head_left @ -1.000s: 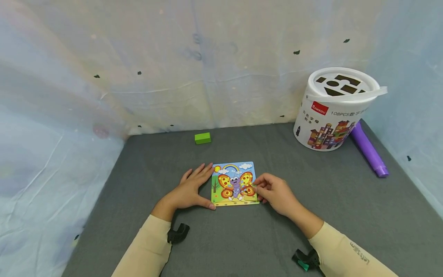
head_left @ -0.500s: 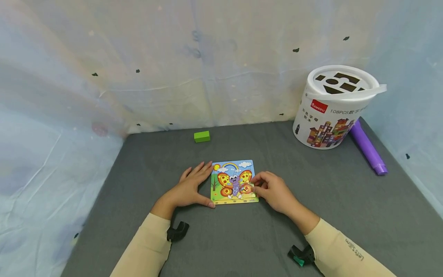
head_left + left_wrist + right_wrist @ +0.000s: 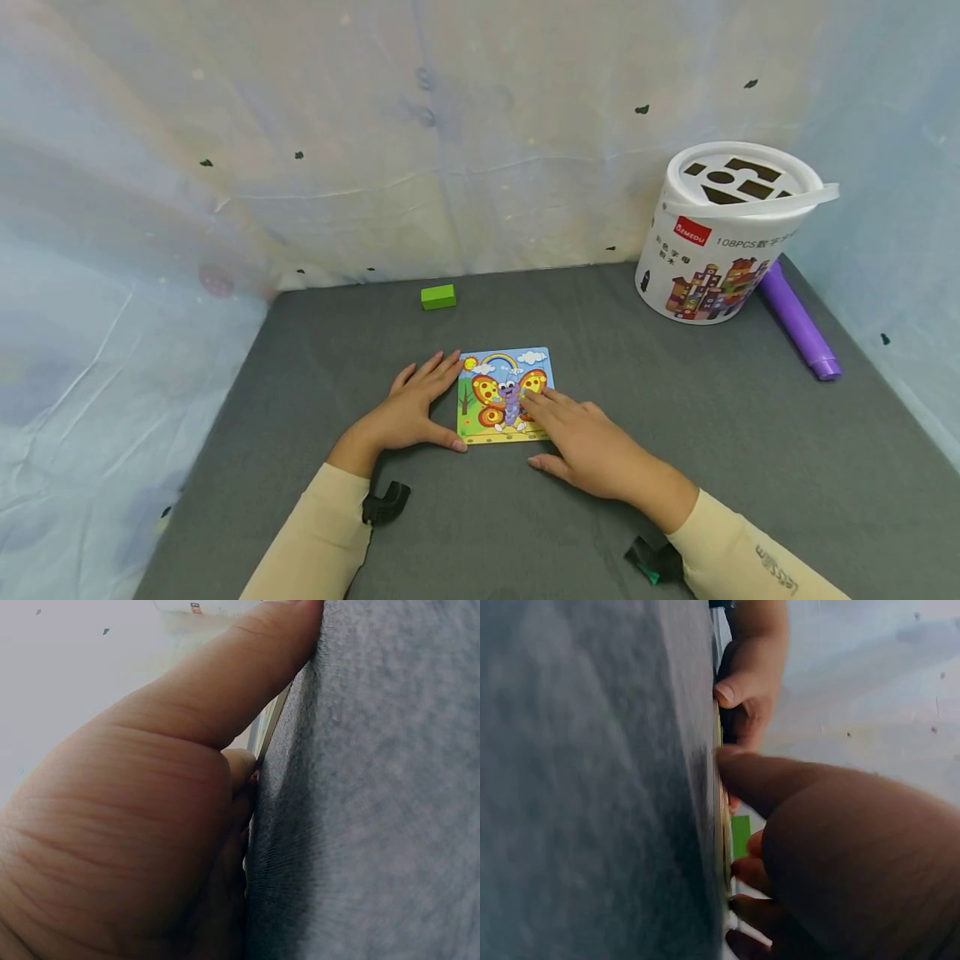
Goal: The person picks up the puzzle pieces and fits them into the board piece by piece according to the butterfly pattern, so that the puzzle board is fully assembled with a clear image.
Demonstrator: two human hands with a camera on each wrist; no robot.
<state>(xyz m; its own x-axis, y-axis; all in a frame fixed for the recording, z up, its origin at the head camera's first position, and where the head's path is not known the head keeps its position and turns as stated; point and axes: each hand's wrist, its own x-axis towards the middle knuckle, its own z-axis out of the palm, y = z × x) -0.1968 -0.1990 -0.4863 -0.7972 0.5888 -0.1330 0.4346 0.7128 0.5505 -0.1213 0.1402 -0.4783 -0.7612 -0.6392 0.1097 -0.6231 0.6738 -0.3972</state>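
A square butterfly puzzle board (image 3: 491,396) lies flat on the grey table. My left hand (image 3: 412,412) rests flat at its left side, fingers spread, with the thumb and fingertips at the board's left edge. Over the board's right part, my right hand (image 3: 588,442) lies with its fingers straight, the fingertips on the butterfly's right wing and the thumb out on the cloth below. Those fingers hide the lower right wing and the board's lower right corner. The right wrist view shows the board (image 3: 724,832) edge-on, very thin, with fingertips against it.
A green block (image 3: 438,297) lies behind the board. At the back right stands a white bucket (image 3: 720,242) with shaped holes in its lid, and a purple tube (image 3: 799,321) lies beside it. Pale sheeting (image 3: 360,150) walls the table at the back and sides.
My right hand has gone from pinching at the board's right edge to lying with straight fingers across its right part. The left hand has stayed in place.
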